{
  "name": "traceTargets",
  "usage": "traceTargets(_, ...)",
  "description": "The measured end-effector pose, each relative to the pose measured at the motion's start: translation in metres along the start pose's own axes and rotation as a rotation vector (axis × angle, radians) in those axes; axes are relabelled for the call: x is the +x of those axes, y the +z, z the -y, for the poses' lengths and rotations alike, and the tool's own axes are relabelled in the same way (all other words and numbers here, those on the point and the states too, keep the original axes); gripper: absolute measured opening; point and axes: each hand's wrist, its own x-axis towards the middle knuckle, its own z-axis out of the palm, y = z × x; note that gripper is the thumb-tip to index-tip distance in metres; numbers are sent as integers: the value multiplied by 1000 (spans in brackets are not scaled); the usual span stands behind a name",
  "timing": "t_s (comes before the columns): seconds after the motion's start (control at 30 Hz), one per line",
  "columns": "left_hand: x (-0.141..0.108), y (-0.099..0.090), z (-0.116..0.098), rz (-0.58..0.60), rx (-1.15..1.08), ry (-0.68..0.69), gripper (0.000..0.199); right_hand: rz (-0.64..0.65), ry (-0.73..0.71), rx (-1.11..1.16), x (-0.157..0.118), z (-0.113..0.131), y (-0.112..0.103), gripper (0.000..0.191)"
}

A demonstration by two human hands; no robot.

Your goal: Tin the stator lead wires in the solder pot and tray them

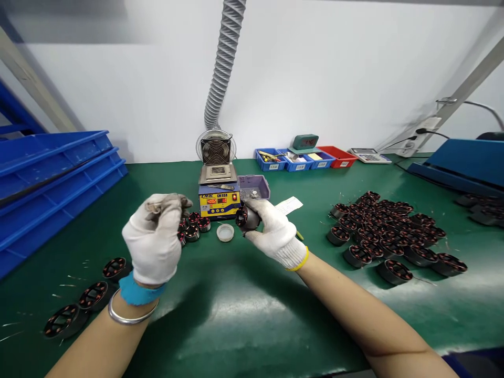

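One wound motor stator is gripped by the gloved right hand, its fingers and thumb clamped on the dark ring, which is held up on its side above the green tabletop with a copper-wound end turned left. The gloved left hand, raised well apart from it, has its fingers curled together; whether they pinch anything I cannot tell. Just past that hand, smaller stators cluster beside a yellow-and-blue CM 558 heating unit with lit red digits. A shallow round dish sits between the unit and the near tabletop, and a purple bin stands at its right, with a paper slip nearby. Behind the unit is a round fan, under a grey corrugated duct. Many stators crowd the right side, and three more lie at left, near stacked blue crates. Along the wall stand a digital clock and a calculator.
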Motion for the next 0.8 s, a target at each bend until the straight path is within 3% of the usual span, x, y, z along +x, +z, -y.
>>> traceTargets(0.03,-6,3,-3,53,-16,19,12,8,23,13,0,-3,1,55)
traceTargets(0.07,-15,7,-6,197,0,29,16,23,48,21,1,-7,3,53)
traceTargets(0.17,-62,24,-6,892,186,86,23,117,133,-8,0,-18,7,54)
traceTargets(0.2,-81,29,-3,1064,255,147,33,158,162,-37,-1,-21,8,54)
traceTargets(0.3,-129,38,13,1310,347,348,74,256,235,-141,-3,-27,10,55)
traceTargets(0.4,-149,40,28,1372,334,427,77,313,283,-253,-3,-25,13,56)
traceTargets(0.53,-147,41,34,1335,318,469,75,380,265,-362,4,-21,21,52)
traceTargets(0.8,-146,46,36,1310,299,479,67,468,228,-366,11,-23,28,50)
